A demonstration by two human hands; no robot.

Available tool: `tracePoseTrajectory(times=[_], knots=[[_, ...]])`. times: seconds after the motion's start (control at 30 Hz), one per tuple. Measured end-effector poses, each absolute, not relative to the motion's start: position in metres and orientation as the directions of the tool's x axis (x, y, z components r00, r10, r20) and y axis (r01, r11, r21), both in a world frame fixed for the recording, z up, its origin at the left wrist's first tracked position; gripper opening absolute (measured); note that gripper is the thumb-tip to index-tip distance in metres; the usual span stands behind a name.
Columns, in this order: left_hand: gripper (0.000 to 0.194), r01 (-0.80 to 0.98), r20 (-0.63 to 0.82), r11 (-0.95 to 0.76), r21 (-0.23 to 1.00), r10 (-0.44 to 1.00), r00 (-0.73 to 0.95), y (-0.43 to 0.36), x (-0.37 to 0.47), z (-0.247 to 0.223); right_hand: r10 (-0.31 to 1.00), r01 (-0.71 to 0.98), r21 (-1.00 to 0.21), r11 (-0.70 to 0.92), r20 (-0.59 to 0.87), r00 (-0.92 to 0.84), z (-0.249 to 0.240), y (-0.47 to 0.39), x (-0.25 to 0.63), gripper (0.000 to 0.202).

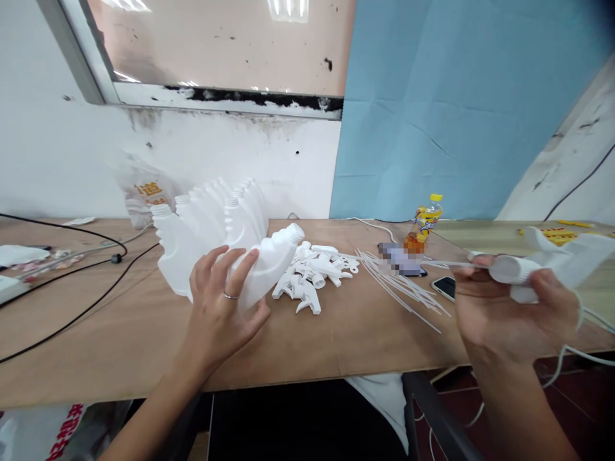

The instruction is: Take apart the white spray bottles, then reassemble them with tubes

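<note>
My left hand (pixel 223 298), a ring on one finger, is wrapped round a white plastic spray bottle (pixel 271 259). The bottle tilts, its open neck pointing up and to the right. Over at the right, my right hand (pixel 514 314) grips a white trigger sprayer head (pixel 516 269) by its collar. A thin dip tube (pixel 446 263) sticks out of the sprayer toward the left. Between my hands lies a pile of white sprayer parts (pixel 312 272) on the table. Several loose thin white tubes (pixel 398 285) are spread to the right of that pile.
Several white bottles (pixel 187 230) stand in rows behind my left hand. A drink bottle (pixel 425 221) with a yellow cap, a blurred-out item (pixel 401 259) and a phone (pixel 444 287) are at the right. Black cables (pixel 91 301) cross the table (pixel 120 358) at the left.
</note>
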State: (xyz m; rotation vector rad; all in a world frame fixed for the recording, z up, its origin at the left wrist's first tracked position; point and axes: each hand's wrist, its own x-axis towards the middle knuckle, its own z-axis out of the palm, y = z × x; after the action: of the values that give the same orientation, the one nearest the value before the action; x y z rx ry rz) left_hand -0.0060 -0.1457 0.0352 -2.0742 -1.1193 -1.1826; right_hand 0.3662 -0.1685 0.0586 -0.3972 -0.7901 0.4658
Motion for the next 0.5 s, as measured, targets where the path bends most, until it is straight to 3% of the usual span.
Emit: tracePoseTrajectory(times=[0.23,0.4,0.5], knots=[[0.083,0.809,0.833,-0.574,-0.13,0.38,0.403,-0.146,-0.011,0.033,0.511,-0.292,-0.442,0.848,0.539,0.67,0.064,-0.165,0.363,0.01],[0.084,0.715,0.785,-0.663,-0.223,0.314,0.535,-0.148,-0.008,0.031,0.627,-0.338,-0.535,0.774,0.579,0.52,0.055,-0.163,0.35,0.009],[0.087,0.655,0.727,-0.722,-0.224,0.323,0.606,-0.151,0.0,0.028,0.763,-0.366,-0.67,0.646,0.54,0.356,0.045,-0.163,0.333,0.017]])
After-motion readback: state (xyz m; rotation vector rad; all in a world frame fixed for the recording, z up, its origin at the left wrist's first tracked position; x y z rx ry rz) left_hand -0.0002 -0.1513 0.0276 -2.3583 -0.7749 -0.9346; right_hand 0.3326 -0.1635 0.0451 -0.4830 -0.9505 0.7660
